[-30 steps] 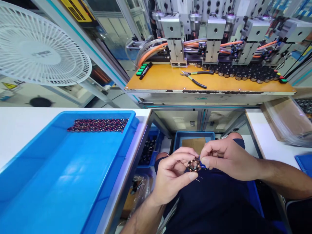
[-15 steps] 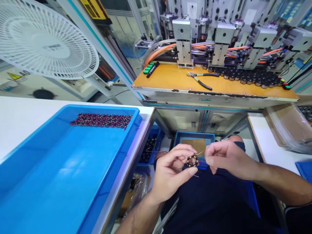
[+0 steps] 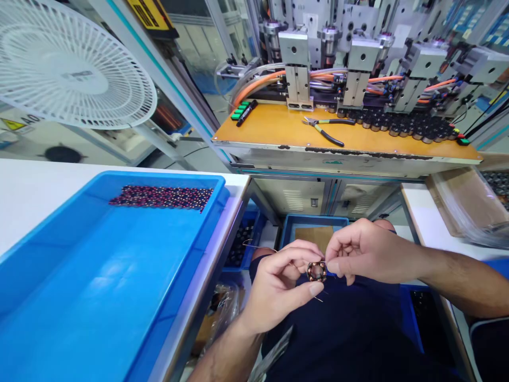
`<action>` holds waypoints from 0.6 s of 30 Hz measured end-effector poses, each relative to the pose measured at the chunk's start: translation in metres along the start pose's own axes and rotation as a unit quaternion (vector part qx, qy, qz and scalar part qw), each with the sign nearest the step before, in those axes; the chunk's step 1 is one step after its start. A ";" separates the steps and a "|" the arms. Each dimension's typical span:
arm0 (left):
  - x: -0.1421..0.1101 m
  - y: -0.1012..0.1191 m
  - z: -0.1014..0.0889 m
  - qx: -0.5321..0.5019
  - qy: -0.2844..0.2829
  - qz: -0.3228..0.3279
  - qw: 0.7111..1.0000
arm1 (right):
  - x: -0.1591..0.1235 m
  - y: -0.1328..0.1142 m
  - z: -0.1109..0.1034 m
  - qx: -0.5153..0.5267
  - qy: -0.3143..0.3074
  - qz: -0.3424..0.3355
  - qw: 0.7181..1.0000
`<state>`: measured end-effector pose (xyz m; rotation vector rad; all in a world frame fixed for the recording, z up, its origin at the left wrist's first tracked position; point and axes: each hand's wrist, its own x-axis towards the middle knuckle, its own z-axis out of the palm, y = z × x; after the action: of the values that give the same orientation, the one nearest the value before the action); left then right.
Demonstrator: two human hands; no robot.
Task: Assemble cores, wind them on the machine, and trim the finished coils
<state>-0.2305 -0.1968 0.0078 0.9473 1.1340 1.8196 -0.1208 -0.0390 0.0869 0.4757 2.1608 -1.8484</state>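
Note:
Over my lap, my left hand (image 3: 278,281) grips a small ring-shaped stator (image 3: 310,272) wound with copper coils, fingers behind it and thumb at its lower edge. Its open centre faces me. Thin copper wire ends stick out: one long wire (image 3: 256,245) reaches left past my fingers, and a short end hangs below near the thumb tip. Close to the stator's upper right side, my right hand (image 3: 363,254) is closed, with thumb and forefinger pinching a thin wire that runs from the stator.
At left, a blue tray (image 3: 191,254) holds rows of small wound parts (image 3: 163,197). Ahead, an orange machine ledge (image 3: 270,130) carries cutting pliers (image 3: 328,130), a black marker (image 3: 246,113) and many black cylindrical parts (image 3: 405,124). A white fan (image 3: 79,74) stands at upper left.
My right hand has moved left against the stator's edge and now pinches the wire there. The stator has shifted slightly down and right in view.

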 end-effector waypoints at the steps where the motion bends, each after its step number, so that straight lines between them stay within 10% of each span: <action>1: -0.001 0.000 0.000 -0.010 -0.002 -0.004 1.000 | 0.000 0.002 0.000 0.006 -0.002 -0.004 1.000; 18: -0.001 -0.005 0.001 -0.045 -0.002 0.021 0.999 | -0.010 0.026 0.019 0.169 0.024 -0.062 0.983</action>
<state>-0.2279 -0.1957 0.0037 0.9277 1.0278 1.8865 -0.1011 -0.0554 0.0648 0.4638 1.9479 -2.3115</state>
